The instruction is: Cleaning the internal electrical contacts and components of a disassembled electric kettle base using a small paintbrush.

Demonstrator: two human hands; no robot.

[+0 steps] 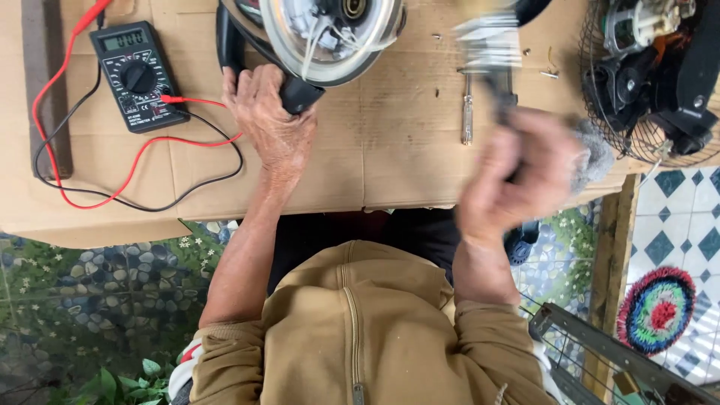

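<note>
The left hand (pixel 271 120), left of centre in the frame, is closed over the black handle (pixel 298 93) of a round appliance (pixel 330 34) that lies at the top centre on the cardboard (pixel 390 157). The appliance shows a pale ring and white wires inside its open body. The right hand (pixel 517 176), right of centre, is blurred; its fingers are curled around a dark tool (pixel 501 90) whose metallic head (pixel 487 37) points toward the top of the frame, just right of the appliance. What kind of tool it is cannot be told through the blur. A screwdriver (pixel 467 112) lies on the cardboard just left of the tool, and small screws (pixel 549 73) are scattered to the right of it. At the upper left sits a black multimeter (pixel 139 75) with red and black leads (pixel 135 169) looping across the cardboard. At the upper right stands a fan (pixel 652 75) with a wire grille and exposed motor. A round multicoloured mat (pixel 660 309) lies on the tiled floor at the lower right.
</note>
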